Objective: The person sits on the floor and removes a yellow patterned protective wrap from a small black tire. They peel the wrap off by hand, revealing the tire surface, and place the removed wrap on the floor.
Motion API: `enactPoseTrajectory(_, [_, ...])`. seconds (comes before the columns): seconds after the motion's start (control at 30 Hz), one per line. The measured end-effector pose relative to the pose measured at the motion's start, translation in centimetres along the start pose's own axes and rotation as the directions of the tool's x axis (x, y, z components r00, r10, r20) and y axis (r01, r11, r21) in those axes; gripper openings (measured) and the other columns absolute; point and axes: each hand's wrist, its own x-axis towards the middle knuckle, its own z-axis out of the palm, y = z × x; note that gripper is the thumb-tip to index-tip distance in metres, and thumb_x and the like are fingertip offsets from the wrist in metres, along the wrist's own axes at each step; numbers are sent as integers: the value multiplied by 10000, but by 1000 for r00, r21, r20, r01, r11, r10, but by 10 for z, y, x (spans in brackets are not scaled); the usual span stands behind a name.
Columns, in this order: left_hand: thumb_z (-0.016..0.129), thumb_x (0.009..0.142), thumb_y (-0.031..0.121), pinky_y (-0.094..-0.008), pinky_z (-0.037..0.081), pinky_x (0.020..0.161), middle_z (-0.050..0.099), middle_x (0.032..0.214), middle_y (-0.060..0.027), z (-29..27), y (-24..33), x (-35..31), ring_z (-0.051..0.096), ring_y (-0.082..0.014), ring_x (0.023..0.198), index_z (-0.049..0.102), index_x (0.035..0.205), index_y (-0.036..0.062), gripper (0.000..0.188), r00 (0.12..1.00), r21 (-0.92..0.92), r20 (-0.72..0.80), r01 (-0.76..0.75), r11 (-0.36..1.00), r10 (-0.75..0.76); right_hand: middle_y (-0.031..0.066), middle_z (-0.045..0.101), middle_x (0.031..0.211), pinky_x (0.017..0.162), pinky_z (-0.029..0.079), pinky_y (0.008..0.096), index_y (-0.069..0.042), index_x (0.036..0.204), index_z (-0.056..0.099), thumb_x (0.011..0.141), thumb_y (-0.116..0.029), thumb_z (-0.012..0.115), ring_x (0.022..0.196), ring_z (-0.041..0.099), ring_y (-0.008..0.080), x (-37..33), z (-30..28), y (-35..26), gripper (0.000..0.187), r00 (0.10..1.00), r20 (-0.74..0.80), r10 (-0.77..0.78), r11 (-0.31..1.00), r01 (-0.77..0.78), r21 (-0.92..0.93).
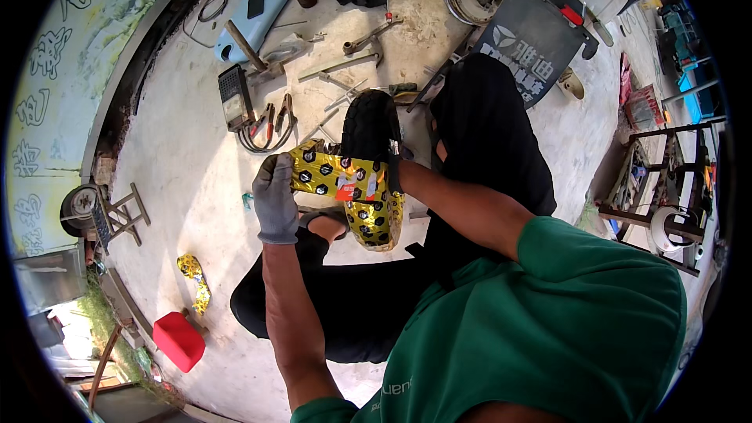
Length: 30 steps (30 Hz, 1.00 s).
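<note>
A black tire (366, 124) stands between my legs, its knobbly tread bare at the top. Its lower part is covered in shiny yellow wrapping (374, 223) with black hexagons. My left hand (276, 200), in a grey glove, is closed on the end of a yellow wrapping strip (321, 171), which stretches left from the tire. My right hand (397, 171) is at the tire's right side in a dark glove. Most of it, fingers included, is hidden by the tire and wrapping.
Ahead lie a black device with clamp cables (235, 102), a hammer (249, 51), wrenches (368, 35) and a light-blue panel (254, 19). A dark mudflap (523, 35) stands front right. A yellow wrapping scrap (194, 278) and a red box-like object (178, 342) lie left.
</note>
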Motion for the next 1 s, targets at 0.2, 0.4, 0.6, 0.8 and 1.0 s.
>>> enactPoseTrajectory(0.2, [579,990,191,-296,549,780,667,974,-32,28,9,-27,650,-126,872,610,1065,20,189,975,-321,196,166,932,-105,110,618,1289,999,457,423,-49,1340,529,987,-344,458,1132,612,274,3,2,5,466,999,36,32,994,-36,103])
enactPoseTrajectory(0.4, [580,994,184,-229,536,742,658,904,-20,74,-19,-45,630,-78,822,623,1057,-3,202,906,-237,351,332,913,-239,90,598,1304,1031,441,368,-83,1334,524,1029,-283,373,1174,584,223,-7,-3,20,394,946,302,-115,991,87,105])
enactPoseTrajectory(0.6, [575,989,141,-198,498,734,643,896,-6,85,-33,-57,580,-42,809,645,1035,-20,182,866,160,470,107,981,-171,95,614,1267,984,469,365,-74,1309,537,1024,-260,385,1122,605,223,-36,9,16,372,997,76,12,999,-16,43])
enactPoseTrajectory(0.8, [580,988,161,-219,504,651,649,807,-14,86,-27,-49,568,-33,716,661,989,-38,215,905,97,378,169,981,-193,100,630,1229,937,497,363,-66,1284,549,1019,-237,398,1070,626,224,-31,7,19,350,1000,-21,21,999,-21,40])
enactPoseTrajectory(1.0, [621,905,258,-413,510,649,657,798,-116,90,-26,-62,639,-337,719,647,859,48,217,769,592,630,-568,571,112,106,646,1191,890,525,361,-57,1260,562,1014,-213,410,1018,648,224,-45,18,11,329,990,-130,50,999,-49,13])
